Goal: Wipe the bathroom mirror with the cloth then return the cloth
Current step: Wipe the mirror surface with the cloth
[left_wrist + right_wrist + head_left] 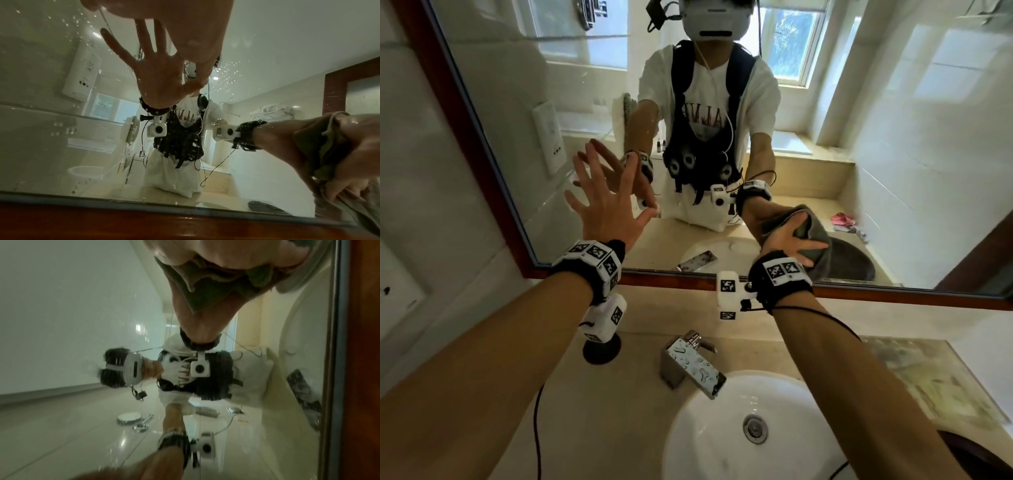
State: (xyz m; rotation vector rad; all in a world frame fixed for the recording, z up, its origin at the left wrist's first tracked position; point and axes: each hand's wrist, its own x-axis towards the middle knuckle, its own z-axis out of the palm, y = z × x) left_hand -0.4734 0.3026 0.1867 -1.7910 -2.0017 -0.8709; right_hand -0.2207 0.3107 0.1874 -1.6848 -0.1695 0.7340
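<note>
The mirror (544, 102) in a dark wooden frame (893, 295) fills the wall ahead and reflects me. My left hand (602, 202) is raised against the glass left of centre, fingers spread and straight, holding nothing; in the left wrist view my left hand (195, 24) meets its reflection. My right hand (787, 244) grips a bunched grey cloth (821, 265) and presses it on the glass just above the lower frame. The cloth (316, 146) sits folded under my right hand (362, 146), and water drops (226, 78) speckle the glass. The right wrist view shows the cloth (216, 277) under curled fingers (236, 251).
Below the mirror a beige counter (640, 394) holds a white basin (722, 431) with a wet steel faucet (691, 363). A black round base (602, 350) stands on the counter under my left wrist. A thin black cable (537, 431) hangs near my left forearm.
</note>
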